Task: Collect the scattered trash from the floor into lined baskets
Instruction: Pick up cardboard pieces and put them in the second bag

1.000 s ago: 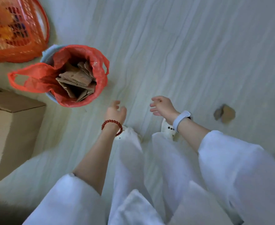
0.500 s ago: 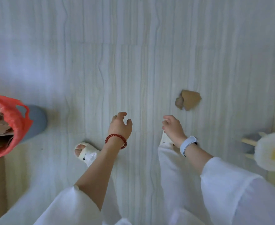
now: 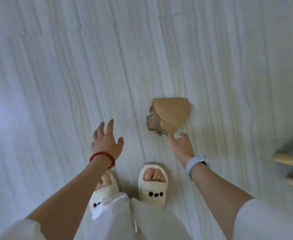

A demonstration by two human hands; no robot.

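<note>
So there's one torn cardboard scrap (image 3: 170,115) lying on the pale floor (image 3: 55,84), just ahead of the person's white slippers (image 3: 153,184) and a bit to the right. The right hand (image 3: 182,146) is reaching for it, fingers loose and spread, fingertips right at its near edge, though I can't tell if they're actually touching. Nothing is gripped yet. The left hand (image 3: 106,141) hangs over bare floor, relaxed and holding nothing. No basket is in view, so I'd guess this piece needs picking up and carrying over. Some wooden furniture legs (image 3: 291,161) poke in at the right edge.
</note>
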